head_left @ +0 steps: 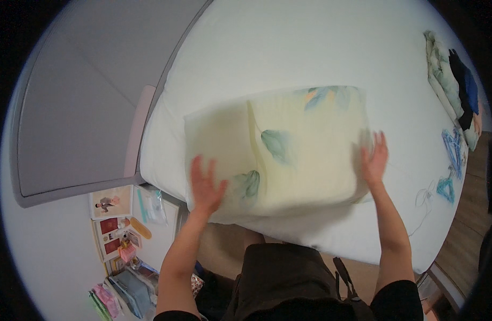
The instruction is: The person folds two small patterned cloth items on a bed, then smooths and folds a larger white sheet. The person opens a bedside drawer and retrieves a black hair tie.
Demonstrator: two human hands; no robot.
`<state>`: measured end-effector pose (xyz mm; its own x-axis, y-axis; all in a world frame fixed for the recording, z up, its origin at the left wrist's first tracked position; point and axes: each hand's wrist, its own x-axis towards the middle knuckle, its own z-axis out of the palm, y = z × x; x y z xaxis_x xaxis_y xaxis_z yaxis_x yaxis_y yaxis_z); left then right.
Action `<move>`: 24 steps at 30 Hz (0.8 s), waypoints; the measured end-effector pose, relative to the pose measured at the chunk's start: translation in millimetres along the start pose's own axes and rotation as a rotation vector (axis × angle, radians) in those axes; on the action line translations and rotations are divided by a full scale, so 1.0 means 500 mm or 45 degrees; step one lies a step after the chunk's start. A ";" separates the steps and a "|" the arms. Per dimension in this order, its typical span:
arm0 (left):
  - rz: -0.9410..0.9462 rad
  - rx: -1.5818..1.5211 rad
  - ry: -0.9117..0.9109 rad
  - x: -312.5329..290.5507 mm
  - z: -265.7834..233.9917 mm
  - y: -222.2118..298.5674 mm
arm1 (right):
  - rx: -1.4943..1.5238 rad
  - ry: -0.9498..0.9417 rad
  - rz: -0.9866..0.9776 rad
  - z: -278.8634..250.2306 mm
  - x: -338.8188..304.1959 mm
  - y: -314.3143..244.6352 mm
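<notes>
A pillow [305, 155] in a pale yellow-green case with printed leaves lies on the white sheet of the bed [289, 43], close to the near edge. A fold like the lip of the case runs down its left part. My left hand [206, 188] is over the pillow's near left corner, fingers spread, thumb out to the right. At the right end of the pillow, my right hand [375, 159] is open with its fingers pointing away from me. Neither hand grips anything. Both are slightly blurred, so whether they touch the cloth I cannot tell.
A grey padded headboard [91, 96] borders the bed on the left. Beside it, a bedside table [168, 227] carries a framed photo [111, 203], small items and bags [129, 291]. Folded clothes [453, 83], blue hangers [452, 152] and a thin cord [425, 195] lie along the bed's right side.
</notes>
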<state>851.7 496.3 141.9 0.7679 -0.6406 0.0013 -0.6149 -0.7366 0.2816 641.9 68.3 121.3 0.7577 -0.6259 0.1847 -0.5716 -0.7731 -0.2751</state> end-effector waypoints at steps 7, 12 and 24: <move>-0.016 0.328 -0.229 0.104 0.120 0.010 | -0.089 -0.396 -0.494 0.129 0.002 -0.164; -0.124 0.356 -0.148 0.131 0.115 -0.050 | -0.002 -0.424 -0.439 0.125 -0.004 -0.112; -1.513 -1.733 -0.324 0.069 0.057 -0.202 | 2.723 -0.104 1.612 0.083 -0.317 -0.083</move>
<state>935.1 542.5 85.9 0.5161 -0.0780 -0.8529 0.8326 -0.1879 0.5210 558.8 203.9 64.5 0.5092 -0.4516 -0.7326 0.3344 0.8882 -0.3151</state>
